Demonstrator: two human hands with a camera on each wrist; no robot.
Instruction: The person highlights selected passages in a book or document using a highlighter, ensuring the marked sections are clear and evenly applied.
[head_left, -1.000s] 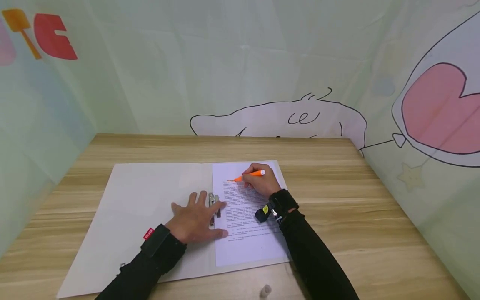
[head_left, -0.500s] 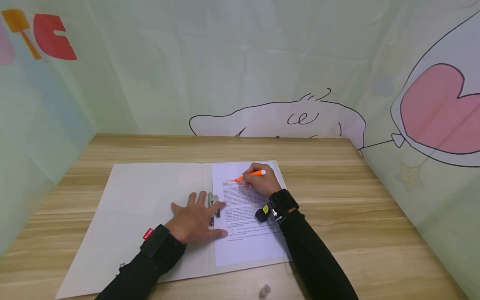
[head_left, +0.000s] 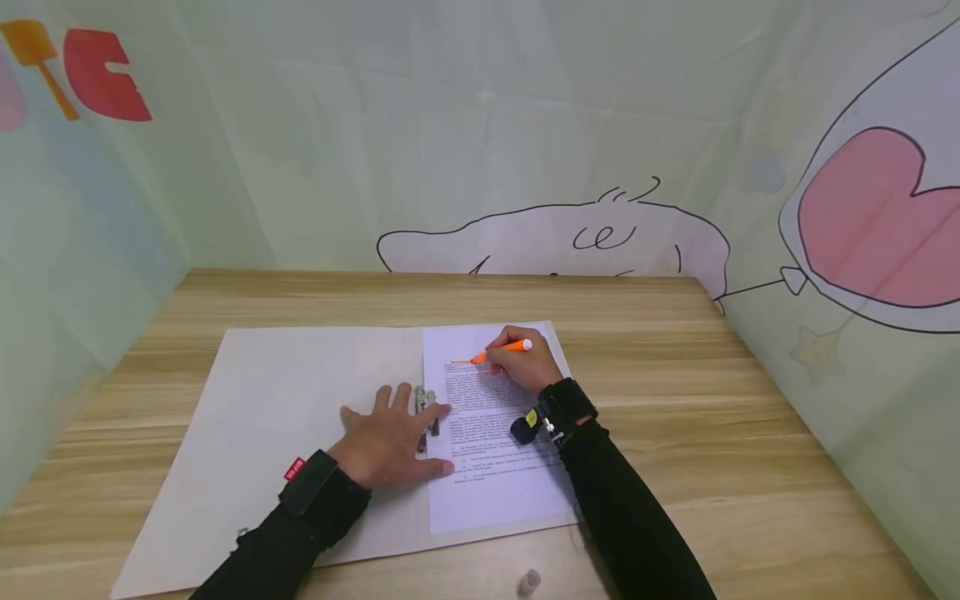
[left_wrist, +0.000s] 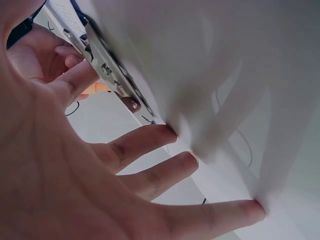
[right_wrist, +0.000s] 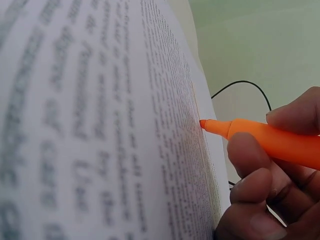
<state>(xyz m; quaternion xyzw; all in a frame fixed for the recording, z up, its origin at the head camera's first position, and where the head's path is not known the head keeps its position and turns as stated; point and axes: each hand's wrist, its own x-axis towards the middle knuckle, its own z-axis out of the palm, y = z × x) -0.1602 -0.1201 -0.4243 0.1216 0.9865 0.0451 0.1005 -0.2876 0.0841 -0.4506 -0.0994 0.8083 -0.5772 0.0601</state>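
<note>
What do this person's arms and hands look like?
The left hand and right hand are gloveless. The left sleeve and right sleeve are long and black. The left wristband, with a red tag beside it, and right wristband are black too; a small black device with a yellow mark sits by the right one.

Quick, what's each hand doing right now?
Left hand: open, fingers spread, resting on the folder and paper.
Right hand: closed around an orange marker, tip at the paper.
</note>
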